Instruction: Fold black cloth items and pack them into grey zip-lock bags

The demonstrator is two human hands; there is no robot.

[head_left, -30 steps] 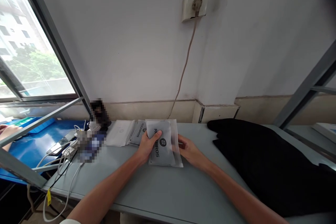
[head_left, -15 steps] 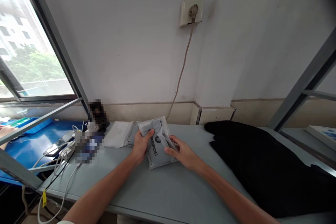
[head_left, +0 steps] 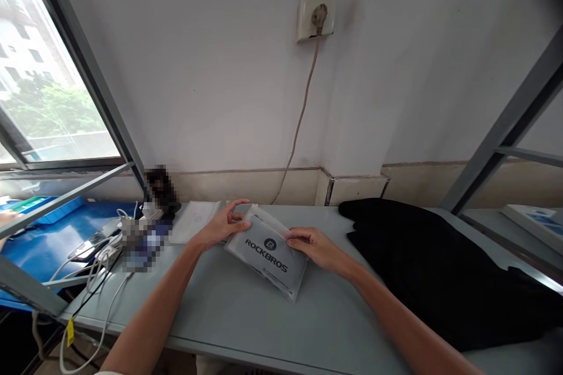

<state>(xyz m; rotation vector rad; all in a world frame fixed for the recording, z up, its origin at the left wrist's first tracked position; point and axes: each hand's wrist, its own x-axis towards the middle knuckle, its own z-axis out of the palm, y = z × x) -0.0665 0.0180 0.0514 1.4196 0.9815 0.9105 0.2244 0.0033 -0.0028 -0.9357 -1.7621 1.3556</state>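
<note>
A frosted zip pouch (head_left: 259,249) printed ROCKBROS, with something grey inside, lies tilted over the grey table in front of me. My right hand (head_left: 314,246) pinches its upper right edge between thumb and fingers. By the upper left corner is my left hand (head_left: 224,225), its thumb and fingers spread apart, the thumb at the pouch's edge. Behind my left hand a white flat packet (head_left: 192,221) rests on the table, partly covered by the hand.
A black cloth (head_left: 431,275) is spread at the right. White cables (head_left: 103,261) and pixelated items bunch at the left, beside a blue table (head_left: 103,220). A cord hangs from the wall socket (head_left: 317,14). Metal frame bars rise on both sides.
The pouch has turned clockwise and lowered, so its print now reads nearly level. My left hand has let go of its front and opened, shifting left; my right hand still grips it.
</note>
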